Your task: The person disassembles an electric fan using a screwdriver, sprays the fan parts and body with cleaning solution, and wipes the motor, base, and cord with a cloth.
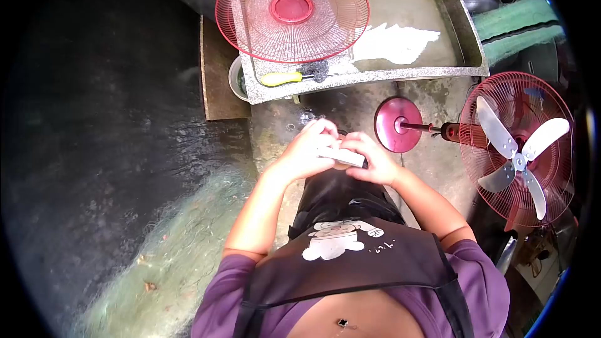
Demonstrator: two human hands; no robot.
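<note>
Two hands busy: left hand [307,151] and right hand [374,161] pinch a small white object [343,157]. Round grille [292,9] off, over basin [375,76]; fan blades [495,129] uncovered.

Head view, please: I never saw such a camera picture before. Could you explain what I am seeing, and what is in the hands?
There is no robot here. A person wears one camera on the head, looking down at their own bare hands. The left hand and right hand together hold a small white object; I cannot tell what it is. Ahead, a round red grille and a yellow-handled tool lie on a stone basin. To the right is a red fan with bare blades.
</note>
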